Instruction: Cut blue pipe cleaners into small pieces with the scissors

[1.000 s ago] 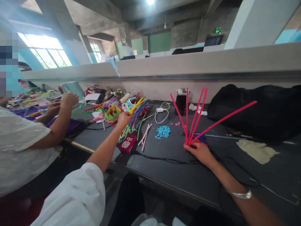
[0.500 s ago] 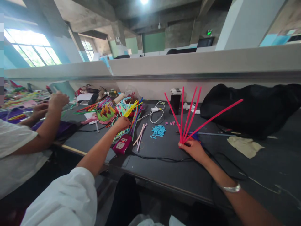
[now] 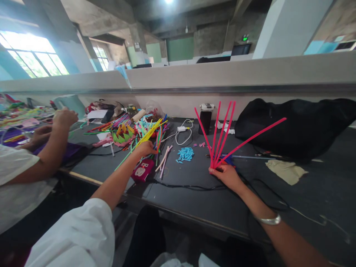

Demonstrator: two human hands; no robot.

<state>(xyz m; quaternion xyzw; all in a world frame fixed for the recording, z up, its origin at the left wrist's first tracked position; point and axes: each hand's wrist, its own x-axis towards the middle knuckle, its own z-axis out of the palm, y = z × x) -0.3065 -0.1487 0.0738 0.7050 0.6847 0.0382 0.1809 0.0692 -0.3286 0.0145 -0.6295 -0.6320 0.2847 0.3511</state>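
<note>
Several bright pink pipe cleaners [image 3: 219, 135] fan upward from my right hand [image 3: 226, 175], whose thumb and fingers pinch them together at their lower ends. My left hand [image 3: 146, 148] reaches into the right edge of a pile of coloured pipe cleaners [image 3: 151, 131], yellow, green, red and blue among them. Its fingers are closed beside some green and red stems; what they grip, if anything, is hard to make out. Just below that hand lies a magenta box [image 3: 142, 170] with a small red light. Pale pink pipe cleaners [image 3: 164, 163] rest to its right.
Small blue pieces [image 3: 185, 154] are heaped mid-table. Behind stand a white cable [image 3: 183, 135] and a dark container with a white lid [image 3: 205, 120]. A black bag [image 3: 292, 128] and beige cloth [image 3: 286, 171] lie at right. A co-worker's arms [image 3: 55, 137] are at left.
My left hand has shifted slightly down and right at the pile's edge. My right hand still holds the pink pipe cleaners in nearly the same place. The view has turned slightly.
</note>
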